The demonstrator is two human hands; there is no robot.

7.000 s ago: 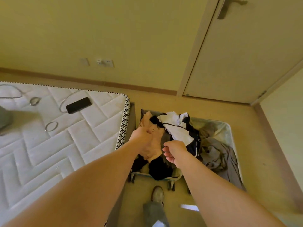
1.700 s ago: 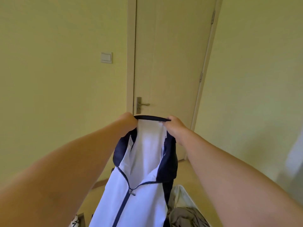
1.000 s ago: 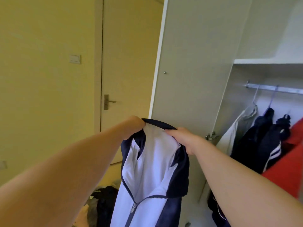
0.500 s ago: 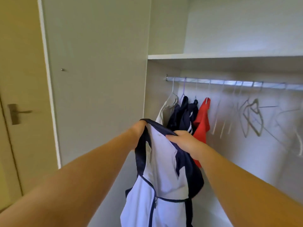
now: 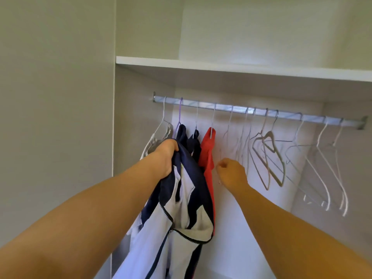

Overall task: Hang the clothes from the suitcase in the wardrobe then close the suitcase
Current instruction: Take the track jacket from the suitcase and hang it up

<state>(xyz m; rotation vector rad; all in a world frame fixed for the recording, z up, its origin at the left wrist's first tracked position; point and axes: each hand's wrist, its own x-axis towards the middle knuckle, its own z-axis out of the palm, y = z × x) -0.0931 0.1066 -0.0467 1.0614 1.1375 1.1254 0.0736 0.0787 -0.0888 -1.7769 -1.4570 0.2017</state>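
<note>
Wardrobe interior: rail (image 5: 261,113) runs left to right under a shelf (image 5: 221,67). Left hand (image 5: 166,156) grips the white-and-navy jacket (image 5: 187,210) at its collar; long axis vertical, collar up. Right hand (image 5: 231,172), fingers curled, sits right of a red garment (image 5: 207,152); its grip cannot be confirmed.

**Soft, even light, no hard shadows**

Lit evenly inside the wardrobe (image 5: 241,218), with a pale glare along the rail (image 5: 237,108) and on the back wall. Darker just under the shelf (image 5: 221,67). Sharp on the jacket (image 5: 187,198) zip; slightly smeared around the hangers (image 5: 277,151) at right. Bent at the edges by the wide lens.
</note>
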